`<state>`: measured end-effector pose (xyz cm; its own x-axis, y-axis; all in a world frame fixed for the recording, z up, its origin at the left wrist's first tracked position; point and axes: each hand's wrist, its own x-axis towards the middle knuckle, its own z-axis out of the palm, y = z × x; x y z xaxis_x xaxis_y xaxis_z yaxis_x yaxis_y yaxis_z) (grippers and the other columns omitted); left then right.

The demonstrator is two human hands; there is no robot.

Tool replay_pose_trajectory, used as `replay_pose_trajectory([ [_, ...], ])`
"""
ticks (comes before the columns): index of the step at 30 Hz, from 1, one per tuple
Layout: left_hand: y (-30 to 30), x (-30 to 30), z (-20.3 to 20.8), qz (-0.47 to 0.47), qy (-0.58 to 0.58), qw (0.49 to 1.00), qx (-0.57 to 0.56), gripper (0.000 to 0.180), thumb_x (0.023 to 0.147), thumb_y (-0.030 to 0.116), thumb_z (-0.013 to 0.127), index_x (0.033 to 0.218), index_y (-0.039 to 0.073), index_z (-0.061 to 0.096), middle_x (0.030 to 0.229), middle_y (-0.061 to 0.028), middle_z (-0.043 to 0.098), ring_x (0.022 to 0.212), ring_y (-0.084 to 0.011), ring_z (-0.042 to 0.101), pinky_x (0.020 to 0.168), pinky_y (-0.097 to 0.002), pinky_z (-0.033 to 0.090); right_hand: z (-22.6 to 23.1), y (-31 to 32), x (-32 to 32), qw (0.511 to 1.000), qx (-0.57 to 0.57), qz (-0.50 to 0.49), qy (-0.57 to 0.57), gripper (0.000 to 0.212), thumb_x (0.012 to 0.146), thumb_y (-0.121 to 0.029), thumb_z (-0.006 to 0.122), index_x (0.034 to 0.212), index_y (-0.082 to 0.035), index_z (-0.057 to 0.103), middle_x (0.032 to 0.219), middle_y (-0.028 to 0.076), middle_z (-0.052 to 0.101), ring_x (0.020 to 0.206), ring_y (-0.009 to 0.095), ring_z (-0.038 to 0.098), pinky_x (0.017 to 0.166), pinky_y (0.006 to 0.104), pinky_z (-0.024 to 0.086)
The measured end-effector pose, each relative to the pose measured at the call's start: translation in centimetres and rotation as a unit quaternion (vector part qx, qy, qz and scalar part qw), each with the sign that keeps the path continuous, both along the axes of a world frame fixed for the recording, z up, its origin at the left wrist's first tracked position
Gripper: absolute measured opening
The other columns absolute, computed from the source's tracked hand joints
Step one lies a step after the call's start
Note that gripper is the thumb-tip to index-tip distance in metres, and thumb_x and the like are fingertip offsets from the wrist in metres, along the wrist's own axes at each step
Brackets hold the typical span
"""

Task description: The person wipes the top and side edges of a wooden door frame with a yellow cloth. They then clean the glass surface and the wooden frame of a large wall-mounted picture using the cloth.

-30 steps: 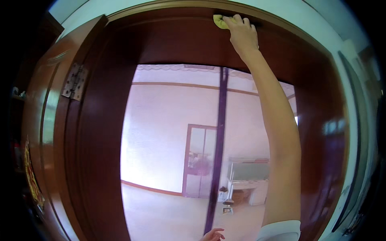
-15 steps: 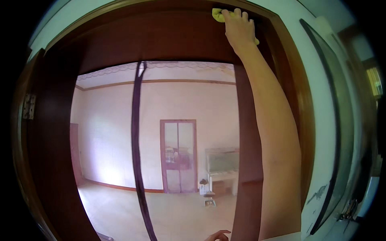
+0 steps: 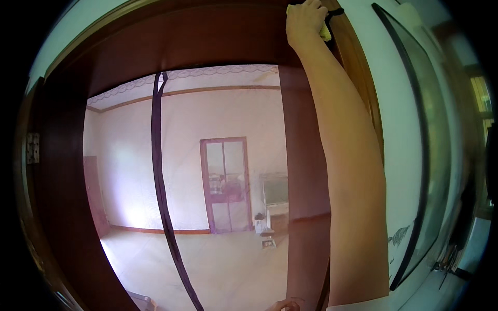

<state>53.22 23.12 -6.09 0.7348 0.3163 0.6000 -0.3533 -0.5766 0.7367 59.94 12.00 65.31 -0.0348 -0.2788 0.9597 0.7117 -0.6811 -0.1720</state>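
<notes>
High at the upper right corner of a dark brown door frame (image 3: pixel 181 39), my right hand (image 3: pixel 306 23) is closed around a yellow cloth (image 3: pixel 326 33). The cloth is bunched against the wood, and most of it is hidden under my fingers. Beside that hand a short black strip (image 3: pixel 336 11) sticks out over the frame's edge. Only a small part of my left hand (image 3: pixel 285 306) shows at the bottom edge, near the brown strip on the right of the doorway; its fingers are mostly cut off.
A sheer screen curtain with a dark centre band (image 3: pixel 160 171) hangs across the doorway. Through it show a pale room, a far door (image 3: pixel 226 186) and a stand. A metal hinge (image 3: pixel 32 147) sits on the left frame. Right of the doorway is a black-edged panel (image 3: pixel 423 155).
My right hand has moved with the cloth along the top corner, and the black strip beside it has come into sight. The whole view has shifted, and less of my left hand shows.
</notes>
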Motion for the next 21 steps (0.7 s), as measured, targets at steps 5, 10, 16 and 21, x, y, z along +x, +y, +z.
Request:
replay_pose_trajectory([
  [5, -0.8, -3.6, -2.1, -0.017, -0.027, 0.999, 0.013, 0.034, 0.097, 0.023, 0.055, 0.123, 0.002, 0.054, 0.086, -0.0059, 0.061, 0.080, -0.0140, 0.059, 0.074, -0.0304, 0.050, 1.0, 0.5, 0.7, 0.997, -0.044, 0.059, 0.026, 0.031, 0.079, -0.020, 0.071, 0.109, -0.012, 0.067, 0.111, 0.012, 0.062, 0.104, 0.028, 0.059, 0.083, 0.0408, 0.049],
  [10, -8.1, -10.0, 3.5, 0.000, -0.027, 0.996, -0.082, 0.027, 0.098, 0.022, 0.053, 0.115, 0.001, 0.057, 0.088, -0.0056, 0.061, 0.081, -0.0138, 0.058, 0.073, -0.0303, 0.049, -1.8, -0.7, -1.1, 0.977, -0.125, 0.155, 0.072, 0.024, 0.081, -0.024, 0.069, 0.102, -0.012, 0.071, 0.111, 0.013, 0.065, 0.105, 0.029, 0.060, 0.079, 0.0366, 0.051],
  [16, -12.2, -16.6, -0.6, -0.066, -0.060, 0.958, -0.271, 0.030, 0.096, 0.023, 0.058, 0.116, 0.001, 0.057, 0.090, -0.0071, 0.062, 0.084, -0.0154, 0.059, 0.073, -0.0311, 0.050, -9.6, 3.7, 0.4, 0.992, -0.073, 0.097, -0.038, 0.023, 0.076, -0.022, 0.069, 0.096, -0.010, 0.068, 0.097, 0.010, 0.060, 0.096, 0.025, 0.058, 0.072, 0.0383, 0.053],
  [21, -15.9, -20.7, 3.7, -0.044, 0.038, 0.966, -0.251, 0.023, 0.096, 0.010, 0.053, 0.116, -0.002, 0.057, 0.091, -0.0100, 0.062, 0.084, -0.0193, 0.058, 0.081, -0.0341, 0.048, -16.5, 3.6, 1.4, 0.961, -0.077, 0.201, -0.173, 0.029, 0.071, -0.018, 0.069, 0.098, -0.011, 0.066, 0.094, 0.009, 0.057, 0.089, 0.028, 0.056, 0.069, 0.0394, 0.052],
])
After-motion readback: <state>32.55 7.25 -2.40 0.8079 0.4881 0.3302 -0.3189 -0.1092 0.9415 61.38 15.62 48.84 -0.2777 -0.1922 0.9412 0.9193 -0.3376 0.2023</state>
